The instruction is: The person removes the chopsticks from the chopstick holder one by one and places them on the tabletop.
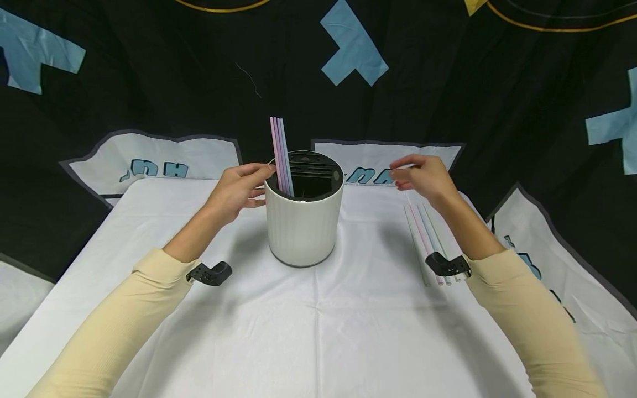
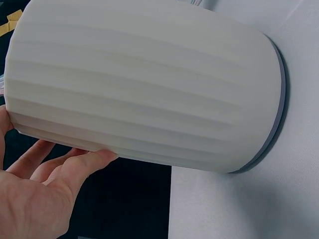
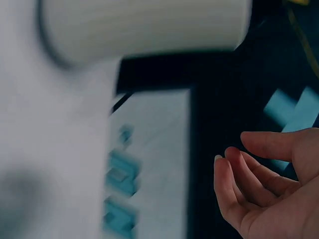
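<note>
A white ribbed round container (image 1: 304, 232) with a dark top opening stands upright on the table. Several thin pastel straws (image 1: 281, 155), pink to light blue, lean at the left of its opening and stick up above the rim. My left hand (image 1: 244, 190) touches the container's left side, with its uppermost fingertips at the rim near the straws. In the left wrist view, the fingers rest spread along the ribbed wall. My right hand (image 1: 420, 176) hovers to the right of the container, fingers loosely bent and holding nothing; the right wrist view shows the thumb apart from the fingertips.
Several more straws (image 1: 423, 237), green, pink and blue, lie side by side on the white tablecloth (image 1: 278, 331) under the right forearm. Behind the table hangs a black cloth (image 1: 199, 83) with light blue patches. Black devices sit at both wrists.
</note>
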Motion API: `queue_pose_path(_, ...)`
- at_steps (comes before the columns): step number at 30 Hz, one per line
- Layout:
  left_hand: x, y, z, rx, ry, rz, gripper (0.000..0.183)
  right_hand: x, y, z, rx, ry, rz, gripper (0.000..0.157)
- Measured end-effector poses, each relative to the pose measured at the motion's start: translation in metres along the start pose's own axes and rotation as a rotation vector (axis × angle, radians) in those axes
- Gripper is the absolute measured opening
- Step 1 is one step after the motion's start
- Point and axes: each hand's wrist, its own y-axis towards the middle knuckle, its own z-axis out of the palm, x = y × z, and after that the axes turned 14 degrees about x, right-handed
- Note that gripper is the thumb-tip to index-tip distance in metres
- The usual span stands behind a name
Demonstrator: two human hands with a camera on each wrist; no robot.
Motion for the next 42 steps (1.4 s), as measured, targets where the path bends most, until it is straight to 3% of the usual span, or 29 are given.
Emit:
queue_pose_path(7,-0.001,-0.001,0.000,0.001,0.003,0.001,0.055,0.072,-0.003,0.020,0.038,0.077,-0.141,0.033)
queue_pose_path(14,0.000,0.000,0.001,0.003,-0.006,-0.002,0.056,0.107,0.001,0.055,0.114,0.112,-0.213,0.026)
queue_pose_path(21,0.001,0.002,0.000,0.006,-0.009,0.005,0.056,0.117,0.013,0.085,0.172,0.093,-0.225,0.021)
queue_pose_path(30,0.001,0.002,-0.001,0.003,-0.005,0.010,0.054,0.121,0.023,0.107,0.211,0.048,-0.217,0.017)
queue_pose_path(42,0.001,0.000,-0.002,-0.005,0.001,0.004,0.055,0.115,0.025,0.120,0.155,0.040,-0.297,0.010)
